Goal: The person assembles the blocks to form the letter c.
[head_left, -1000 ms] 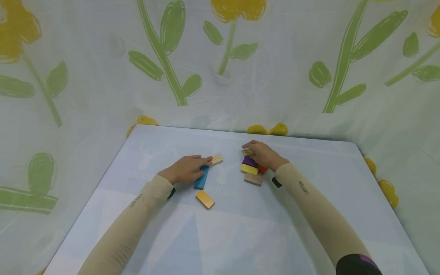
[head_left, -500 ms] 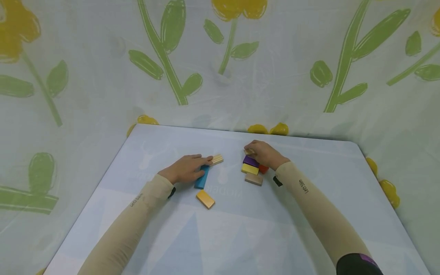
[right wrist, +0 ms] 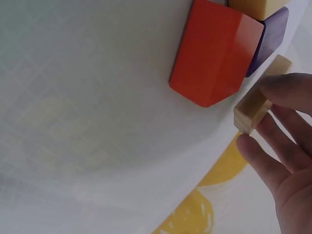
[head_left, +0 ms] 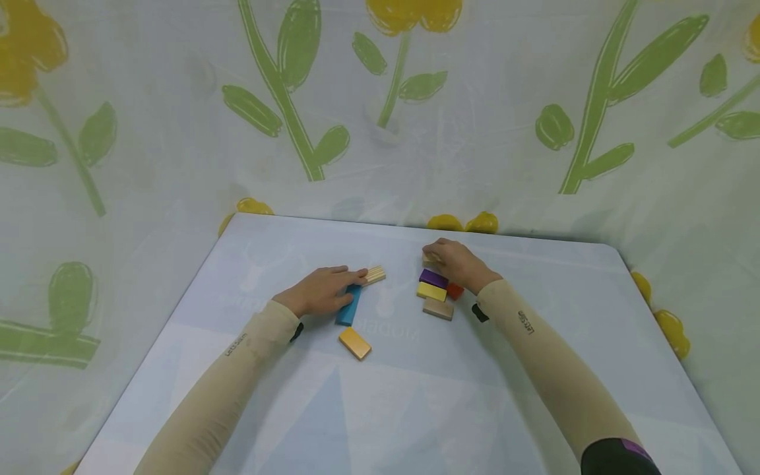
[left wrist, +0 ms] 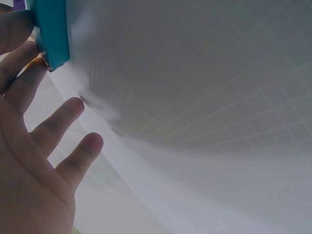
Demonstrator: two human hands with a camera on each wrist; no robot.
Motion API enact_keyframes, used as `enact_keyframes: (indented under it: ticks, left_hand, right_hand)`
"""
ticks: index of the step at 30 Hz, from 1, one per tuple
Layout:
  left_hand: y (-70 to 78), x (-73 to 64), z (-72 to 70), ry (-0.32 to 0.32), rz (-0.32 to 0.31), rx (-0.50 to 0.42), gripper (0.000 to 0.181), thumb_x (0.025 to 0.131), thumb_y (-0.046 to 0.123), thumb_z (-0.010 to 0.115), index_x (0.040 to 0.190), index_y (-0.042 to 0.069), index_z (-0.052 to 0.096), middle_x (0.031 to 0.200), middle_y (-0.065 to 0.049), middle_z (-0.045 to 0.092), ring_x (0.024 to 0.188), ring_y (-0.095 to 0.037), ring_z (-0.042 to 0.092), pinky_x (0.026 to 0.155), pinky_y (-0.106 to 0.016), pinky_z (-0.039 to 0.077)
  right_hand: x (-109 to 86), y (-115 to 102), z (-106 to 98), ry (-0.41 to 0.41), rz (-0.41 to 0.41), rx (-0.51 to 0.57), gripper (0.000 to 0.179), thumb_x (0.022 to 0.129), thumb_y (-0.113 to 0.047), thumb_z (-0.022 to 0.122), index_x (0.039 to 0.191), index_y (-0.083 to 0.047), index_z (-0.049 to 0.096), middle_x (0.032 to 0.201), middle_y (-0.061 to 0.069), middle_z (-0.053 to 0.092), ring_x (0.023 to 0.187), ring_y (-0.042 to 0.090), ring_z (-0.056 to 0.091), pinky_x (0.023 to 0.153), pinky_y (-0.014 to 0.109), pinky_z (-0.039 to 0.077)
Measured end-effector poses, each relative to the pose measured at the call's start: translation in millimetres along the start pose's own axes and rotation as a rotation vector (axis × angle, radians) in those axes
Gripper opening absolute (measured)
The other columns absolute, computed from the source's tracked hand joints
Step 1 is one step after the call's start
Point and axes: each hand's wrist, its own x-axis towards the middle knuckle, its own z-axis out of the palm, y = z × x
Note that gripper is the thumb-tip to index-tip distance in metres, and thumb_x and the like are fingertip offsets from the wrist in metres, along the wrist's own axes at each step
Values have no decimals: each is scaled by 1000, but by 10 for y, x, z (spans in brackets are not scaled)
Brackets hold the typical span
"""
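My right hand [head_left: 457, 265] pinches a plain wooden block [right wrist: 252, 103] between thumb and fingers, just beyond a purple block [head_left: 434, 278]. Beside that purple block stand a yellow block [head_left: 431, 291] and a red block [right wrist: 214, 53], with a grey-brown wooden block [head_left: 438, 309] closest to me. My left hand [head_left: 320, 291] lies with fingers extended over the far end of a blue block [head_left: 348, 309]; its thumb touches the block's side in the left wrist view. The left fingertips reach a striped light wooden block [head_left: 375, 275].
A golden-yellow block [head_left: 355, 344] lies near the close end of the blue one. All this sits on a pale table [head_left: 534, 316] whose far edge meets a white curtain [head_left: 487, 132] printed with green and yellow flowers.
The right hand has shifted slightly away from me with the wooden block, widening the gap to the purple block. The left hand has stayed in place.
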Motion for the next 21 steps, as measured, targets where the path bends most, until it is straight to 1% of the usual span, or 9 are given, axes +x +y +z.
enact_keyframes:
  ticks: [3,11,16,21]
  left_hand:
    - [1,0,-1,0,2,4,48,104,24,52,151,13,49,163,1,34,144,-41,37,118,-54,30]
    - [4,4,-3,-3,7,4,48,105,23,52,151,12,48,163,0,34,144,-41,38,119,-54,30]
    - [2,-1,-5,-2,8,-2,49,105,23,52,152,12,48,163,0,34,144,-42,38,118,-54,30]
    - [4,1,-9,1,9,6,48,105,23,53,151,12,49,163,0,34,143,-41,38,119,-53,30]
  right_hand:
    - [7,-14,-7,11,2,9,39,100,-8,64,139,-5,61,131,14,63,121,29,60,107,45,48]
    - [21,-91,-20,28,40,27,39,99,-9,67,137,-6,63,132,14,64,123,29,60,107,45,48]
    - [27,-150,-29,47,22,42,39,97,-8,68,136,-6,64,132,12,65,123,29,59,107,44,47]
    - [44,-210,-23,78,-5,80,38,96,-6,69,134,-6,66,131,12,64,122,29,60,106,44,48]
